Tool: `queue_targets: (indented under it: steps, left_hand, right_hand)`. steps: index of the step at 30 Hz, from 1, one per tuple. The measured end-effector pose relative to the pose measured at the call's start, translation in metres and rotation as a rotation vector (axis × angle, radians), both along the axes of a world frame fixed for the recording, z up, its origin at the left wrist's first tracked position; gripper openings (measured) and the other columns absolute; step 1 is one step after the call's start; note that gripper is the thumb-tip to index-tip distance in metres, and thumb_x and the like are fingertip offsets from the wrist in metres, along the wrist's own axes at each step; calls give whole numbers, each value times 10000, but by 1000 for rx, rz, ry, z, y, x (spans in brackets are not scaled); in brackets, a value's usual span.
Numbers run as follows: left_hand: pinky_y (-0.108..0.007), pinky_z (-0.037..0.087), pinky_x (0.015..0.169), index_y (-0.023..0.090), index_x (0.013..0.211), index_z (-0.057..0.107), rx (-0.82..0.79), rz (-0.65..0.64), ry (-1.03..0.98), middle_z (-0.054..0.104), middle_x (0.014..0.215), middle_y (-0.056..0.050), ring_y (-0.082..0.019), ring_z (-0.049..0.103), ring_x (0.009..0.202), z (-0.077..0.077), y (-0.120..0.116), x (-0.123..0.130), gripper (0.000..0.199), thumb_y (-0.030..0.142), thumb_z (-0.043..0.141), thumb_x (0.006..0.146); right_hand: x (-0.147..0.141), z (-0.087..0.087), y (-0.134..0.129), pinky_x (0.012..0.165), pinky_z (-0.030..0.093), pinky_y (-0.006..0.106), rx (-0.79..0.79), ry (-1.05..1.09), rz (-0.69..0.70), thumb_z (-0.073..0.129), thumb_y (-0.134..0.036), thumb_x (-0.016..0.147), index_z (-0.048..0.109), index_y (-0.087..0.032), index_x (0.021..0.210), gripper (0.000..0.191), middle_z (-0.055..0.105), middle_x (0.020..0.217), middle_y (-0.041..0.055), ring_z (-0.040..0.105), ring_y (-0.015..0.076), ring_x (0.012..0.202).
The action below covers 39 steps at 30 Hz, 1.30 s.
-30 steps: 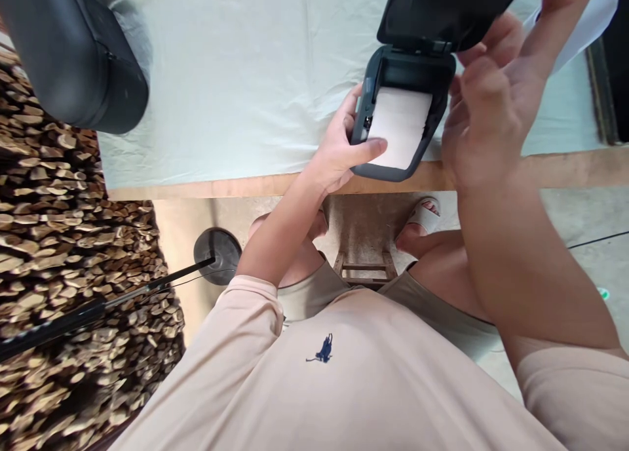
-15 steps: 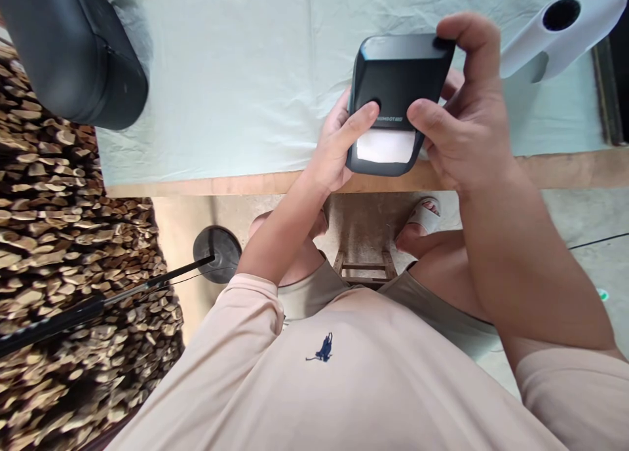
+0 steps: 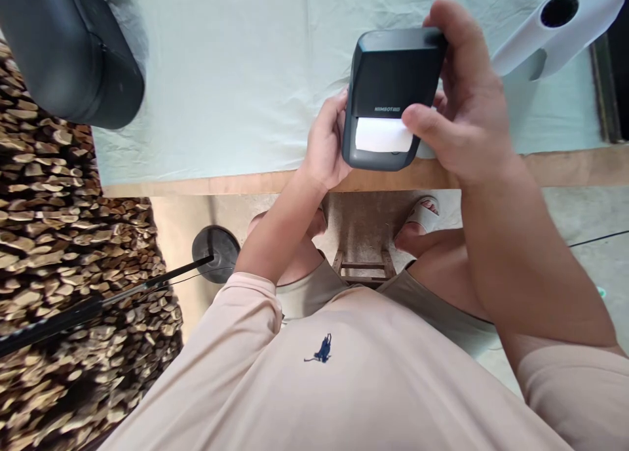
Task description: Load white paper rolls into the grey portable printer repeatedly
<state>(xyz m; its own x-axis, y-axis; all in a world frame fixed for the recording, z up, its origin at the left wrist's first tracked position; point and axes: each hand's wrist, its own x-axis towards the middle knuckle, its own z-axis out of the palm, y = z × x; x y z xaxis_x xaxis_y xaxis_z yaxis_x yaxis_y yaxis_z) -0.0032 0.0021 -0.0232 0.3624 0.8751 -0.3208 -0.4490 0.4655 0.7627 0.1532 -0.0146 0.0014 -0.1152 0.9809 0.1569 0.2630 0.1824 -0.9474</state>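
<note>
A dark label printer [image 3: 396, 77] marked NIIMBOT is held up over the near edge of the table, slightly tilted. From its lower slot a white paper label [image 3: 383, 135] shows. My left hand [image 3: 328, 139] grips the printer's left side, its thumb along the edge and the other fingers hidden behind. On the right side, my right hand [image 3: 469, 97] clasps it too, with the thumb by the label's upper right corner and the forefinger at the top right corner.
The table [image 3: 221, 97] has a pale green cloth and a wooden front edge. A black rounded case [image 3: 93, 58] stands at the left, a white paper roll [image 3: 531, 28] at the right. Stacked firewood [image 3: 59, 254] and a round black stand base [image 3: 215, 254] lie left below.
My left thumb has come off the printer's front face to its left side. The printer has shifted slightly left and up, and my right forefinger has moved a little.
</note>
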Motion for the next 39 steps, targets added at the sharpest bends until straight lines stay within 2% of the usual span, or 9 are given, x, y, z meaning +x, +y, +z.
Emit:
queue_targets:
  steps: [5,11,13,16,21,25,31,34,39]
  left_hand:
    - [-313,335,972,114,791,492,58,10,-45,539,873,14,-167,297,1183,-3,0,0,255,304,325,757]
    - [-279,400,910,181,859,506,56,-128,-103,559,880,-5,-146,390,1117,18,-3,4,333,414,298,743]
    - [-266,417,879,203,915,487,63,-151,-105,564,851,-2,-139,422,1085,23,-4,6,264,337,341,741]
    - [-263,452,773,184,904,465,86,-159,-98,559,801,-2,-141,510,950,23,-5,8,208,253,372,732]
    - [-215,447,656,141,839,465,109,-155,-130,525,738,-8,-91,547,744,19,-6,9,198,262,332,755]
    - [-137,383,539,172,847,470,116,-116,-153,465,653,26,-15,479,570,20,-7,9,138,190,401,729]
    - [-201,389,616,272,924,492,49,-197,-24,553,791,15,-98,508,744,17,-8,5,233,234,467,695]
    - [-239,414,750,274,961,464,44,-202,-9,551,829,19,-146,488,946,15,-7,3,254,258,446,708]
    - [-343,378,901,183,905,455,73,-130,-101,521,757,6,-181,409,1087,15,-5,4,214,287,399,727]
  right_hand:
    - [0,5,-5,845,415,40,-27,-56,57,525,-331,584,156,-326,1202,720,175,1247,-73,280,12,1175]
    - [-1,14,1,555,317,6,196,-146,-225,491,-400,598,328,-196,1077,545,337,1075,-39,413,-85,812]
    - [-4,17,6,502,308,37,237,-73,-296,351,-424,698,296,-150,1015,423,318,1045,-30,367,-131,634]
    - [-6,19,10,508,354,72,212,32,-344,244,-431,749,218,-138,979,373,295,1087,-2,440,-94,660]
    - [-1,25,7,532,275,90,187,-516,-264,223,-362,764,361,-120,959,340,423,950,-2,420,-78,679]
    - [4,30,1,630,280,136,62,-790,-91,381,-381,666,492,-289,884,261,489,763,-70,361,-54,632]
    - [5,32,0,625,221,160,-45,-958,-90,415,-424,614,401,-389,1003,391,498,838,-74,313,-20,626]
    - [3,38,-4,607,274,143,-32,-870,-63,455,-398,593,406,-365,990,401,493,864,-104,365,-37,636]
    - [8,37,-9,468,226,102,-7,-120,-166,294,-384,675,319,-244,1054,405,417,973,-21,383,-58,610]
